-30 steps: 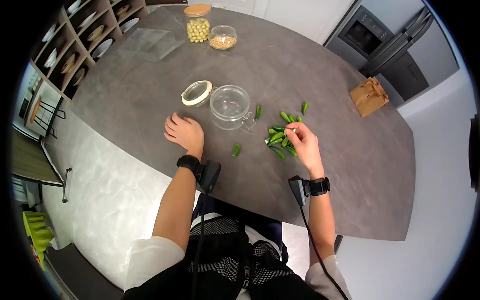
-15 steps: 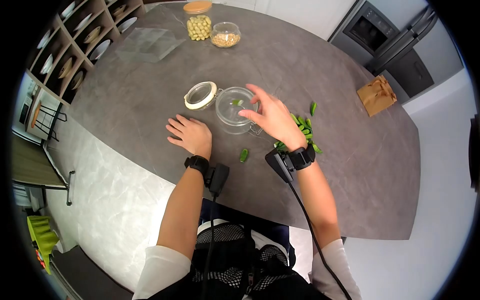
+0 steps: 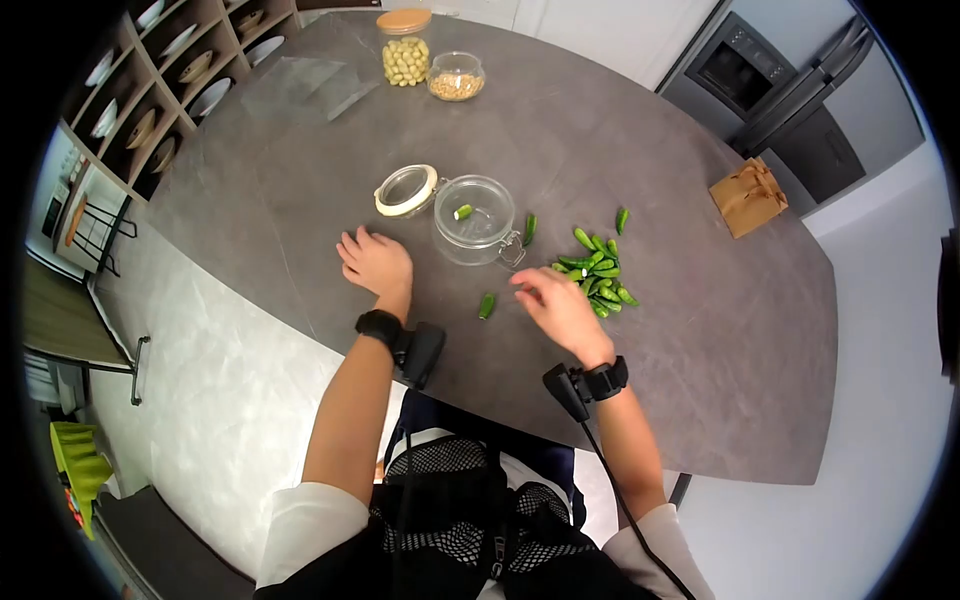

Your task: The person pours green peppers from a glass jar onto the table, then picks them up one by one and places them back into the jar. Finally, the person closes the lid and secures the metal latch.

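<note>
A glass clip-top jar [image 3: 474, 243] stands on the table with its hinged lid [image 3: 407, 191] thrown back to the left. One small green cucumber [image 3: 463, 212] shows inside it. My left hand [image 3: 379, 267] rests below the lid, palm down, fingers loosely apart and holding nothing. To the jar's lower right is my right hand [image 3: 562, 308], its fingers bent but apart, with nothing visible in them. Beside it lies a heap of small green cucumbers [image 3: 604, 270]. Single cucumbers lie apart: one near the jar's clasp [image 3: 530, 229], another between my hands [image 3: 487, 305], a third [image 3: 622, 220] beyond the heap.
At the back of the grey table [image 3: 700, 330] stand a wooden-lidded jar of pale green pieces [image 3: 405, 62] and a small glass jar of grains [image 3: 456, 80]. A clear plastic sheet [image 3: 310, 88] lies back left. A brown paper bag [image 3: 748, 198] sits at the right edge.
My right hand has drawn back from over the jar's mouth toward me, uncovering the heap and a cucumber beside the clasp. My left hand has shifted slightly, its fingers more bent.
</note>
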`<state>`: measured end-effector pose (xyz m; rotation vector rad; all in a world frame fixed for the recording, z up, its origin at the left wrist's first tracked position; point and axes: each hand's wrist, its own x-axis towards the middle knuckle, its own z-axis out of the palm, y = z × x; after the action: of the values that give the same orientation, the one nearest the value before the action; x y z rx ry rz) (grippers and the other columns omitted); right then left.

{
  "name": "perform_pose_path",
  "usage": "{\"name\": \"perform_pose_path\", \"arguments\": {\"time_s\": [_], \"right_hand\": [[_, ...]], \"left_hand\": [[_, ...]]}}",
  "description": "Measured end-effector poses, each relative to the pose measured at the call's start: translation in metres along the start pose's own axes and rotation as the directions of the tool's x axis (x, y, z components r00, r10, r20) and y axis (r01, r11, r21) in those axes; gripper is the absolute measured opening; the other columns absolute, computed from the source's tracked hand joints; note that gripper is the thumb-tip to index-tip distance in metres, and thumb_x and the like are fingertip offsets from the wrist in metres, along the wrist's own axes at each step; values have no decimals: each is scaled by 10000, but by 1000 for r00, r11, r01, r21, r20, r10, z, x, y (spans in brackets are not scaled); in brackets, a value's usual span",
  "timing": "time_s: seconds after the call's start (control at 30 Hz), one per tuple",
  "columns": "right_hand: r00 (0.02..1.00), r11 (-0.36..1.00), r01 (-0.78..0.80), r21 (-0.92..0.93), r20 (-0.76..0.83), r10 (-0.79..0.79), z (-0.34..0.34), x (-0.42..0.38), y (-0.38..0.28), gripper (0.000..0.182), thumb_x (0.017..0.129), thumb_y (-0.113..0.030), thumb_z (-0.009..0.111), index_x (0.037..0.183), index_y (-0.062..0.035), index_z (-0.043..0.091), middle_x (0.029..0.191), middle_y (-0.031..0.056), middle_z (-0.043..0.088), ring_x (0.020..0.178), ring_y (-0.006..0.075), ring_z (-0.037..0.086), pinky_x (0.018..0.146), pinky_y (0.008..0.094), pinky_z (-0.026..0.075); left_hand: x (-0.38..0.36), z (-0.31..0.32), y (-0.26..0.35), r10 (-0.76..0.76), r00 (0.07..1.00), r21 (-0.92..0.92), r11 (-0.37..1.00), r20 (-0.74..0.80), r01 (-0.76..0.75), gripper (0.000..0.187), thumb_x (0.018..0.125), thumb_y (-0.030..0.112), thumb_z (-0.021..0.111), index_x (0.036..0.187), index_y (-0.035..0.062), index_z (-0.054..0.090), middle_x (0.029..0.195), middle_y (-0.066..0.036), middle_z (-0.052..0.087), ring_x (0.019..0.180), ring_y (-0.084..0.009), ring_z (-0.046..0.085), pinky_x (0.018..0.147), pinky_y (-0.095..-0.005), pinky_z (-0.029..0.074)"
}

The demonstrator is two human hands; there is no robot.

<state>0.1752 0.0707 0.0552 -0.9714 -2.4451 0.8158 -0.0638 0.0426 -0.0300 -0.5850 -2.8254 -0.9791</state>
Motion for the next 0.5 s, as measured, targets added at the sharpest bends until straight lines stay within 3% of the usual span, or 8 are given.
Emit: {"name": "perform_pose_path", "arguments": {"time_s": [0.03,0.1,0.23,0.37,0.5], "right_hand": [[999,998,51,-20,-1,-51,4,-3,-3,173,765,-80,567,938,-75,583,847,93,573,772,257,562,683,349,461],[991,990,127,-53,40,-125,11,-5,-7,180,757,-48,540,925,-88,590,931,88,560,855,273,544,750,375,455],[956,928,289,-236,28,-291,27,-5,-5,238,731,-34,543,956,-97,591,1042,59,521,915,256,524,778,370,452],[943,905,333,-265,119,-312,31,-3,-5,256,722,-34,548,966,-101,590,1015,62,524,917,250,521,775,354,452],[948,922,299,-245,187,-258,37,-4,2,241,725,-45,553,956,-101,593,958,56,538,893,240,530,760,345,454]], "left_hand": [[9,-5,-7,-8,999,-95,995,47,13,340,861,218,401,1153,61,478,1266,-111,407,1236,-272,290,984,-529,195],[27,-12,-23,-50,997,-55,997,-51,47,305,857,212,411,1109,69,506,1231,-90,434,1210,-260,321,976,-534,211],[41,-40,-38,-231,958,167,951,-173,259,307,856,210,415,1109,57,498,1244,-109,419,1213,-274,319,973,-549,211],[38,-36,-63,-130,975,316,931,-179,182,402,869,250,388,1191,10,411,1308,-189,329,1256,-346,237,984,-562,177],[40,-34,-60,-121,982,318,934,-147,163,446,877,252,365,1253,13,354,1341,-208,279,1267,-363,212,995,-545,173]]}}
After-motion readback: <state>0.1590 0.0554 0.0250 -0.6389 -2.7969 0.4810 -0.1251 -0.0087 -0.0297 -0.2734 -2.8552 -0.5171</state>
